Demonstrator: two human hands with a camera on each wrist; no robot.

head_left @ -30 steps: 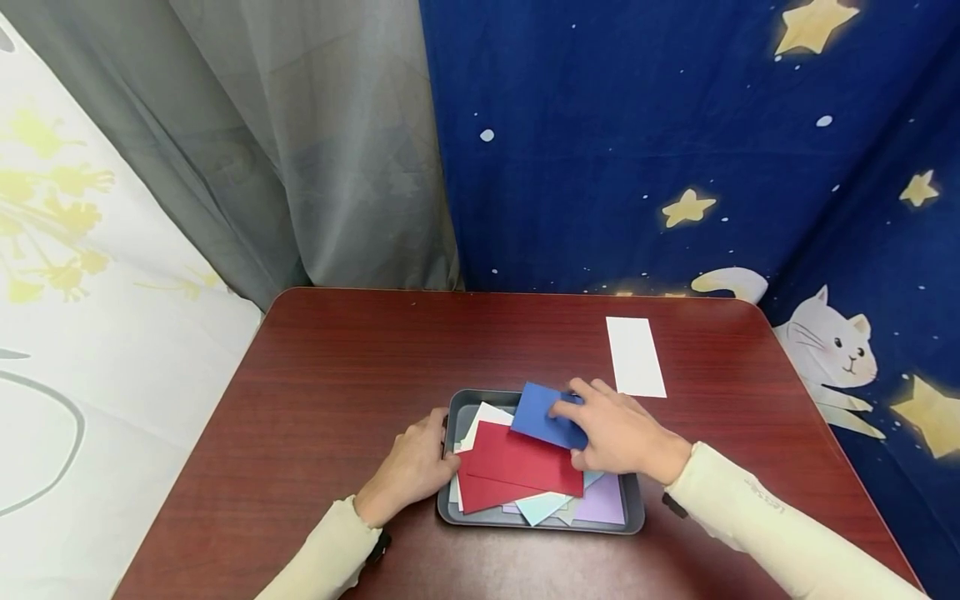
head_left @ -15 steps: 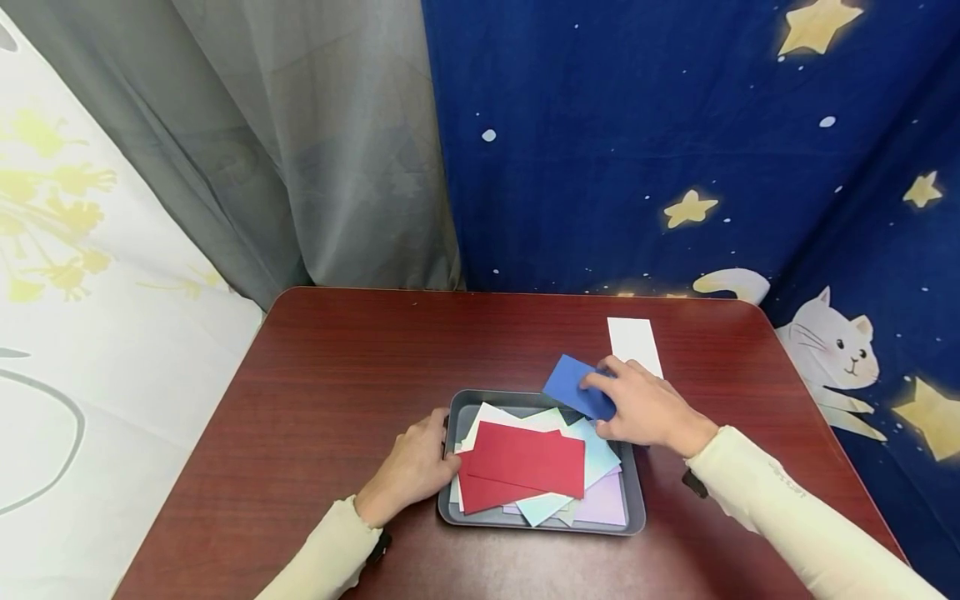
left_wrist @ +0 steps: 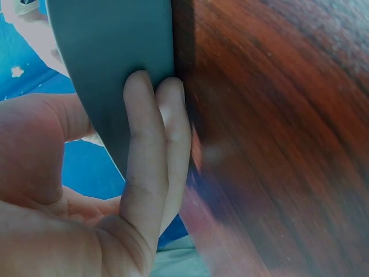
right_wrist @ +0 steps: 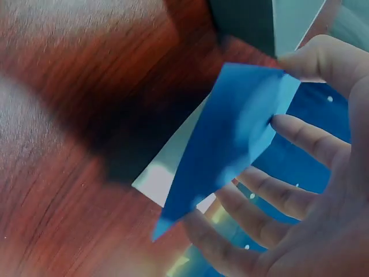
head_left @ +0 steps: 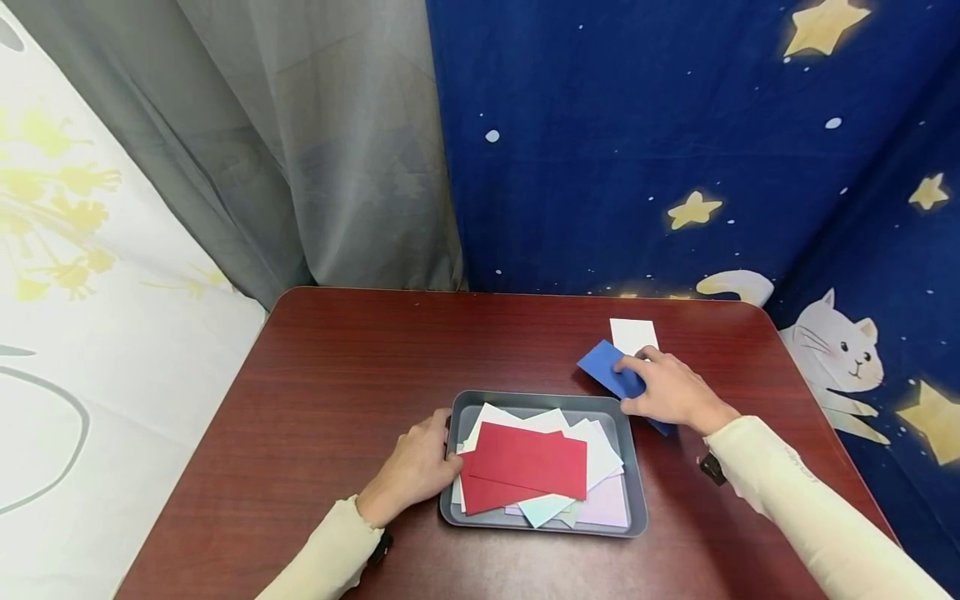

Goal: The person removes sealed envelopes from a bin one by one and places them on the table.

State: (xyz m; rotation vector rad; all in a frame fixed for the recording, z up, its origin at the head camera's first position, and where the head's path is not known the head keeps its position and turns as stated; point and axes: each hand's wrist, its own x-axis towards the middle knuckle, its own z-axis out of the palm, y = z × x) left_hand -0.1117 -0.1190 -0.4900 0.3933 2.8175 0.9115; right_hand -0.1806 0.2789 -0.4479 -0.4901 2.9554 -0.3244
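My right hand (head_left: pixel 673 392) pinches a blue card (head_left: pixel 611 369) between thumb and fingers, tilted over the table off the tray's back right corner. In the right wrist view the blue card (right_wrist: pixel 222 138) overlaps a white card (right_wrist: pixel 157 178) lying on the wood. Around the left rim of the grey tray (head_left: pixel 637 500), my left hand (head_left: pixel 416 467) keeps its grip, thumb over the edge and fingers against the outer wall. The left wrist view shows two fingers (left_wrist: pixel 144 144) pressed to that wall. Two red cards (head_left: pixel 528 460) top the loose pile in the tray.
Beneath the red cards are white, pale blue and lilac cards (head_left: pixel 606 502), fanned unevenly. The white card (head_left: pixel 632 333) lies toward the back right of the dark red wooden table (head_left: pixel 360 358). Grey and blue starry curtains (head_left: pixel 600 150) hang behind the table's far edge.
My right hand has carried the blue card from above the pile, rightward and back past the tray's corner, now partly covering the white card. The left hand has stayed at the tray rim.
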